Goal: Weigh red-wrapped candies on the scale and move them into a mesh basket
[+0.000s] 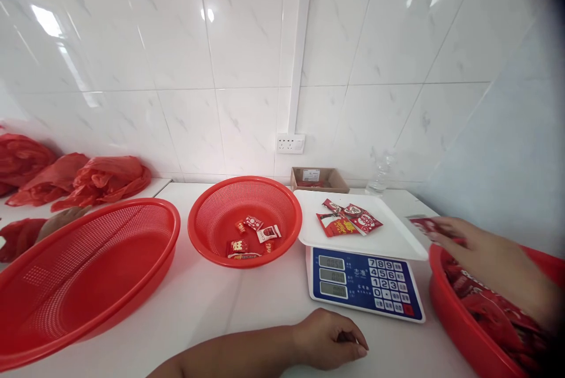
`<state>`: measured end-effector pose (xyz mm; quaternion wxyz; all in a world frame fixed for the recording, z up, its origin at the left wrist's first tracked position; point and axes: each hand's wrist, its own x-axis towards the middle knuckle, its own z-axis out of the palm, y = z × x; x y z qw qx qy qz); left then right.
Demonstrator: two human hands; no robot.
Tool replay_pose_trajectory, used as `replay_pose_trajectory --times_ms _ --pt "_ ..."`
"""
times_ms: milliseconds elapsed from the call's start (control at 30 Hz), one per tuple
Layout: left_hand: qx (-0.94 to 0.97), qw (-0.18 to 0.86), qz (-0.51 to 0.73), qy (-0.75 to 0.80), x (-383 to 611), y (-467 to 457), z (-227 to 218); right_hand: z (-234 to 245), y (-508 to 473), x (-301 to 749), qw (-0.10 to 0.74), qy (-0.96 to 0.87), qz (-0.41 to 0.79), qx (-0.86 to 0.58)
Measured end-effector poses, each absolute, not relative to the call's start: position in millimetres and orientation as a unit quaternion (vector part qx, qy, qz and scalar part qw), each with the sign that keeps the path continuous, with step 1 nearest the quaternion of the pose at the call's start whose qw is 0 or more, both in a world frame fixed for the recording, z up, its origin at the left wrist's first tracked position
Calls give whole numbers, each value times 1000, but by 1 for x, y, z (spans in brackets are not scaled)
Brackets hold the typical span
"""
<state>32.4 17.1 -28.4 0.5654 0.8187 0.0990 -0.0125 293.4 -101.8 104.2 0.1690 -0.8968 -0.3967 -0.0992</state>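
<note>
My right hand (pixel 470 248) is shut on a small red snack packet (pixel 426 225), held between the scale and the red basin (pixel 454 307) of red packets at the right. Some packets (pixel 351 219) in red wrappers lie on the white tray (pixel 397 236) of the digital scale (pixel 362 284). Its first display seems to read 0.050. In front of the scale, my left hand (pixel 331 340) rests on the white table with its fingers curled in and nothing visible in them.
A red perforated basket (pixel 200 219) behind my left arm holds several small packets. A larger red basket (pixel 110 289) stands left, beside another person's hand (pixel 62 222). Red plastic bags (pixel 106 178) lie at back left. A cardboard box (pixel 339 181) and clear plastic bottle (pixel 381 173) stand by the wall.
</note>
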Motion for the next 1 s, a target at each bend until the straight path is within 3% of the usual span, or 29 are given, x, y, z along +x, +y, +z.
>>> replay_pose_trajectory --times_ms 67,367,800,1000 --pt "819 566 -11 99 33 17 -29 110 -65 282 152 -430 -42 -889" --pt "802 591 -24 81 38 22 -46 90 35 261 100 -503 -70 -856" --pt "791 607 -17 76 41 23 -51 59 42 268 75 -566 10 -821" --pt "801 592 -22 88 40 22 -46 73 25 272 122 -537 -7 -834"
